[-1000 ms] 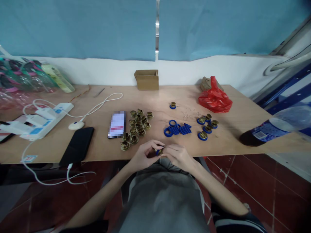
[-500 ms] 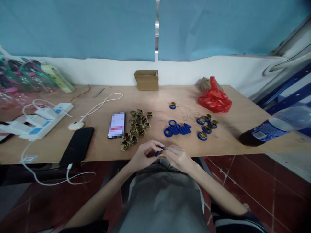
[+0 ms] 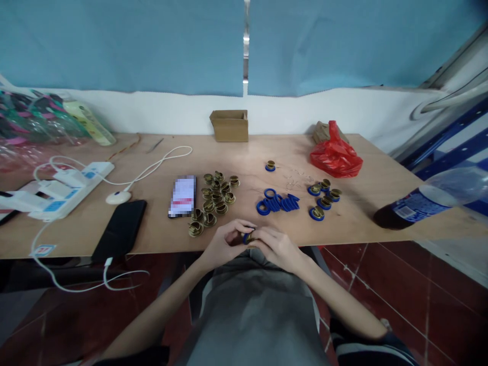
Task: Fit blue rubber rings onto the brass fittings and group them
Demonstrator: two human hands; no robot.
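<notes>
Between my hands, at the table's front edge, is a brass-coloured round metal piece with a blue ring (image 3: 247, 237) around it. My left hand (image 3: 225, 242) is closed on its left side, thumb below and fingers above. From the right, the bent fingers of my right hand (image 3: 275, 245) pinch the same piece and hide part of it. Left of my hands lies a group of brass-coloured metal pieces (image 3: 216, 197) without blue rings. Loose blue rings (image 3: 280, 202) lie in a heap beyond my right hand. Several metal pieces fitted with blue rings (image 3: 316, 212) stand further right.
A lit phone (image 3: 183, 196), a dark phone (image 3: 121, 230) and a power strip (image 3: 72, 190) with white cables lie on the left. Behind stands a cardboard box (image 3: 231, 127). A red plastic bag (image 3: 337, 155) and a tilted bottle of dark drink (image 3: 419, 203) are on the right.
The piece between my hands has turned, so more of its brass face and blue ring show. My fingers have shifted slightly around it. Other things lie as before.
</notes>
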